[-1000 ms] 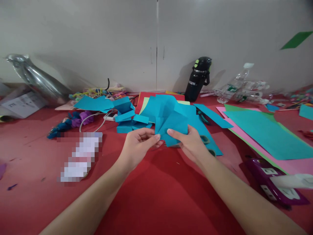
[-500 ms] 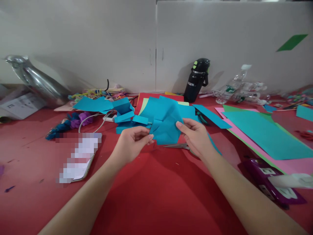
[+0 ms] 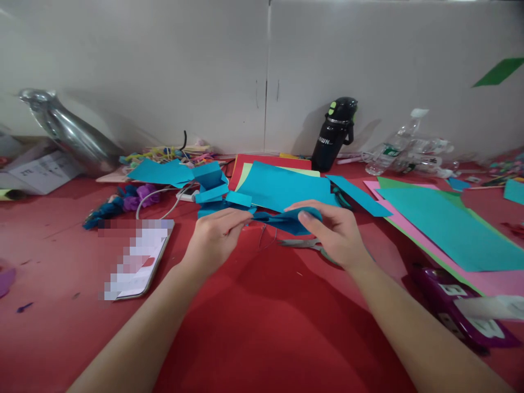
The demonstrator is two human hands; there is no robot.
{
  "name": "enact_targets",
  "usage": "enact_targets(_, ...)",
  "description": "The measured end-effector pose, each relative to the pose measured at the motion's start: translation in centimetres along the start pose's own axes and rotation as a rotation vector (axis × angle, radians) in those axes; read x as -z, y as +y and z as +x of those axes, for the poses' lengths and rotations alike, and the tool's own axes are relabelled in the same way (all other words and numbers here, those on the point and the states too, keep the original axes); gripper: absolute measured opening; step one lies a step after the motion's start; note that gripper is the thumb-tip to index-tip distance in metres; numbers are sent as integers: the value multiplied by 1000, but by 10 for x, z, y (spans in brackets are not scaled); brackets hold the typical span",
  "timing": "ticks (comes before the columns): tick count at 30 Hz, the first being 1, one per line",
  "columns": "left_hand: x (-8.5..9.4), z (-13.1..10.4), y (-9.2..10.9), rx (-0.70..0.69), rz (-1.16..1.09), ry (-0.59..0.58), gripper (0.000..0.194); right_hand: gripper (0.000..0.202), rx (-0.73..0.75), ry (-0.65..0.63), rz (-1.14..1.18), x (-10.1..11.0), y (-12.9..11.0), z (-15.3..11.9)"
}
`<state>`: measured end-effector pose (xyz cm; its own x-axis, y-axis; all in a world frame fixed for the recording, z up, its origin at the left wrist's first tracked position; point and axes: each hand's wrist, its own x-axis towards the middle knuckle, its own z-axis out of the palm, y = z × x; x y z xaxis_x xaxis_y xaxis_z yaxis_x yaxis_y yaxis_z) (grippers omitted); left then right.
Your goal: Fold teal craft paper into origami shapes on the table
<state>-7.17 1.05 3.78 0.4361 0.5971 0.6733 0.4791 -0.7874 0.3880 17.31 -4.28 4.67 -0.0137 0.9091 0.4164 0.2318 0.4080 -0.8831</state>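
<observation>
- Folded blue paper point(image 3: 301, 221) has tipped since the earlier frame: it faced the camera, now seen nearly edge-on, its broad face foreshortened. Right hand point(image 3: 338, 229) turned with it; more of the flat blue sheet point(image 3: 286, 185) behind shows.
- Location: between the hands, in front of that sheet, just beyond the scissors point(image 3: 301, 244) as seen; whether it touches anything below, cannot tell.
- Left grip: fingers of left hand point(image 3: 213, 234) closed on the paper's narrow left end; exact fingertip contact partly hidden.
- Right grip: closed on the wider right end, thumb on the near side, fingers over the far side.
- Tear risk, as judged: an uneven pull between the two ends would load the narrow left part first.
- Crease risk: right thumb pressing hard on the curved part could leave a stray fold or flatten layers.
- Slip risk: small hold at left; loose layers could spring open if it eases.
- Snag risk: open scissors lie on the desk point(image 3: 245, 338) close to the right hand; dropping low could catch paper or skin.
- Crush risk: folded blue pieces point(image 3: 210, 183) sit just past the left hand; a careless elbow-out reach could squash them.
</observation>
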Motion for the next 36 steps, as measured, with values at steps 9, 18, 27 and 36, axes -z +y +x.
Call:
enact_targets(9,2,4,4,-69,12,60,23,15,181,-223,-96,-8,0,-3)
enact_targets(18,5,4,17,171,-196,-35,25,21,205,-333,-237,-13,-3,-9)
enact_targets(27,-7,2,31,323,-443,-53,14,9,250,-242,-325,-32,7,-13)
enact_targets(36,-13,-1,37,534,-633,-31,19,17,113,43,-304,-31,4,-9)
